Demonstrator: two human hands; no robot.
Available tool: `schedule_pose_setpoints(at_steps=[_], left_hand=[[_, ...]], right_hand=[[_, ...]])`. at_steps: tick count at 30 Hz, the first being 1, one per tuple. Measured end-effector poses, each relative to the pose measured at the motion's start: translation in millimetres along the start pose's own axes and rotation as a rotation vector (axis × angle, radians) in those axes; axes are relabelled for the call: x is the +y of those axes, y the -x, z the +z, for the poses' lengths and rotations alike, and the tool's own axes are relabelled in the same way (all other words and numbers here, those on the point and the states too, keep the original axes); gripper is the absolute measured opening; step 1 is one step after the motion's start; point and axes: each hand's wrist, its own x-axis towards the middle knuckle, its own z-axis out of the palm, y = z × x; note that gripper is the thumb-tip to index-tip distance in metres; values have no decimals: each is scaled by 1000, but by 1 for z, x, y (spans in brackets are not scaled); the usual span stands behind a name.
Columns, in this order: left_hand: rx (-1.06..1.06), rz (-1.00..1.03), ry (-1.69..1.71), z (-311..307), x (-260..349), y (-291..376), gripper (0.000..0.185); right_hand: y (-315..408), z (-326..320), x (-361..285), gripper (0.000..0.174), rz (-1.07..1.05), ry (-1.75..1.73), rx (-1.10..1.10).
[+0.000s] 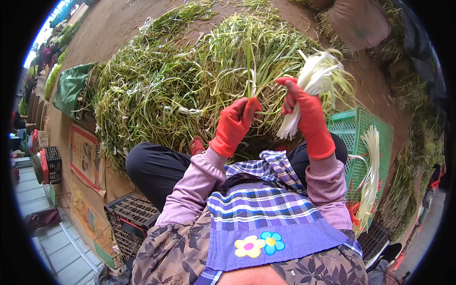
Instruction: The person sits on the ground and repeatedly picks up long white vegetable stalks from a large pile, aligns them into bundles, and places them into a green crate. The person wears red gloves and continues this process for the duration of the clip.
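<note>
Red rubber gloves cover both hands. My left hand [239,115] pinches a few green leafy stalks [250,60] that stand up from its fingertips. To its right, my right hand [302,107] grips a bundle of pale white stems [315,76], likely blanched chives. The bundle slants across the palm, its even ends low and its wispy yellowish tips blurred at the upper right. Beneath and beyond both hands spreads a big heap of loose green leaves and stalks [149,78]. Another bunch of white stems [370,178] rests on a green plastic basket at my right.
A dark plastic crate [130,221] stands by my left side. The green plastic basket [385,142] holds red ties. Farther left are a green plastic sack [69,87] and a flat printed sack [85,156] on the dirt floor. More cut stalks [395,199] lie along the right.
</note>
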Motion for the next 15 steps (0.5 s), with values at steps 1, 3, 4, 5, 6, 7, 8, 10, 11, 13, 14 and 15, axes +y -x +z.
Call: schedule_pose_setpoints(at_steps=[1,3,4,5,6,7,8,10,11,13,14,15], left_hand=[[4,127,-17,1,-2,1,25],[17,221,-108,3,-5,4,25],[17,279,-176,2,-5,5,25],[20,331,-243,4,-3,8,25],[21,372,-317,2,-1,9,24],[23,410,-389,3,1,9,24],[-22,371,-440,2,4,11,26],[-8,342,-458,2,9,13,26],[2,326,-464,1,11,14,25],[12,334,-509,0,12,16,26],[8,335,-508,1,12,17,26],[6,362,-498,0,11,18,27]], right_hand=[[1,4,3,23,13,6,-19],[4,8,7,23,71,67,-10],[5,9,9,23,112,103,28],[8,9,10,24,131,122,41],[9,9,12,24,165,139,56],[11,9,13,25,169,154,52],[12,9,14,25,183,167,49],[14,9,16,26,237,134,23],[15,10,18,26,248,113,-9],[15,10,21,26,264,67,-61],[16,11,24,26,247,80,-39],[15,12,26,25,228,54,-37]])
